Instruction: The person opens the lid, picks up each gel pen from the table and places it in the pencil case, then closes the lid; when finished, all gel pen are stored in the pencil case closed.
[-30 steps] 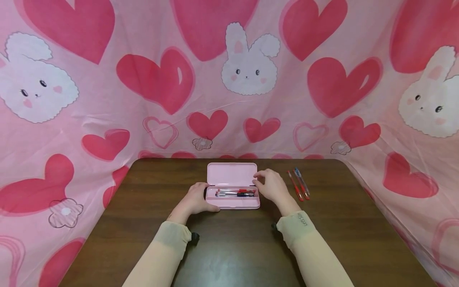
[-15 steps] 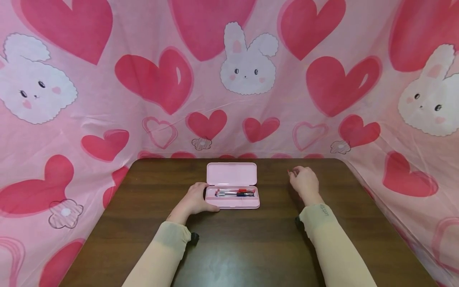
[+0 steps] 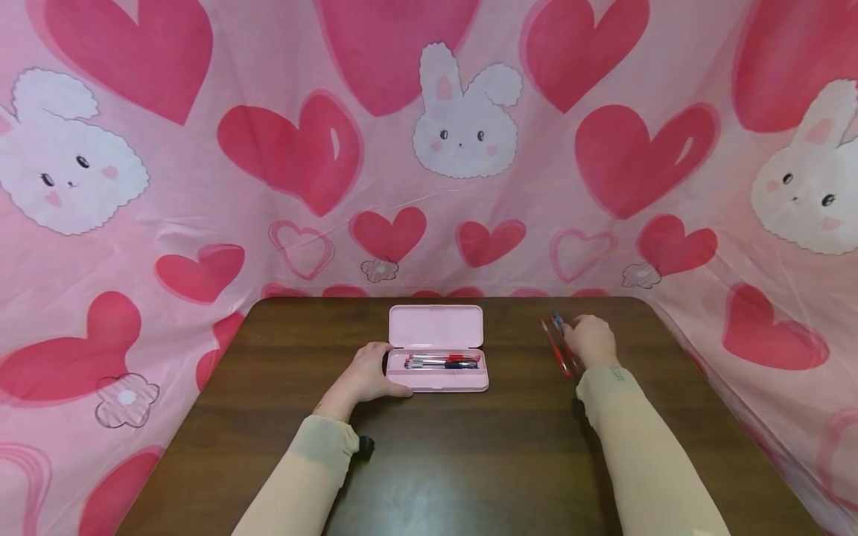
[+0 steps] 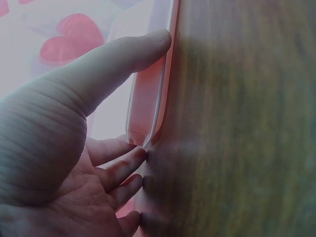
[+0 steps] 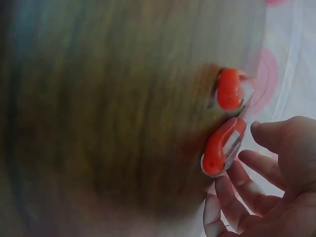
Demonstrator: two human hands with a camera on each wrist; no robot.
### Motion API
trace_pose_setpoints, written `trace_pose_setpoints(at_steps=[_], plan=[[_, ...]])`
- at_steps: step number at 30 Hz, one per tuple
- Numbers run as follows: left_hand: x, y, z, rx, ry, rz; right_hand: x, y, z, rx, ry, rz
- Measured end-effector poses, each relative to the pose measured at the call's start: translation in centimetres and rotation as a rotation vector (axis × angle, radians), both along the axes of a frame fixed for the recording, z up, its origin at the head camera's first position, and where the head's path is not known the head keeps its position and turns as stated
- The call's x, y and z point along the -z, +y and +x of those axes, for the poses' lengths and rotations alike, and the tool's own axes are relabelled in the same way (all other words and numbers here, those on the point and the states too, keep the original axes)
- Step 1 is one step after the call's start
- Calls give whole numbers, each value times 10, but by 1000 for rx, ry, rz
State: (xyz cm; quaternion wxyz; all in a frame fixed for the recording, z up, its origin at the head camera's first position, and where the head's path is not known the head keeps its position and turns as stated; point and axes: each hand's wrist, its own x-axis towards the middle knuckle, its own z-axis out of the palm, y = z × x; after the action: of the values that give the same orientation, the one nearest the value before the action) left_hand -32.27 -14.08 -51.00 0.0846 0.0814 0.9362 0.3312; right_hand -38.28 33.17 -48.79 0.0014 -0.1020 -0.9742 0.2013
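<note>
A pink pencil case [image 3: 439,381] stands with its lid up, several pens [image 3: 442,362] lying in its rear compartment. My left hand [image 3: 365,376] holds the case's left end, thumb along the front wall and fingers at the end, as the left wrist view shows on the case wall [image 4: 148,94]. To the right, loose pens [image 3: 555,347] with red ends lie on the table, one blue part [image 3: 557,320] showing near the top. My right hand [image 3: 591,341] is at their right side. In the right wrist view its parted thumb and fingers are beside the nearer red pen end [image 5: 217,150].
The brown wooden table [image 3: 442,461] has its far edge just behind the raised case lid [image 3: 436,326]. A pink cloth [image 3: 462,246] with hearts and rabbits hangs behind the table and on both sides.
My right hand has left the pencil case and moved right, passing over the loose pens to their right side. The left hand has stayed on the case.
</note>
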Motion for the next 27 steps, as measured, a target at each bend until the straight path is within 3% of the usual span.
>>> trace_pose_setpoints(at_steps=[8,17,23,27], plan=[[1,-1,-1,6,1,2,4,-1,-7,-26,-11,51],[0,-2,0,4,-15,19,1,-5,-5,-12,-11,26],[0,-3,-1,11,4,4,-6,-19,0,-37,27,-25],[0,-2,-1,10,0,14,-12,-36,1,-103,112,-27]])
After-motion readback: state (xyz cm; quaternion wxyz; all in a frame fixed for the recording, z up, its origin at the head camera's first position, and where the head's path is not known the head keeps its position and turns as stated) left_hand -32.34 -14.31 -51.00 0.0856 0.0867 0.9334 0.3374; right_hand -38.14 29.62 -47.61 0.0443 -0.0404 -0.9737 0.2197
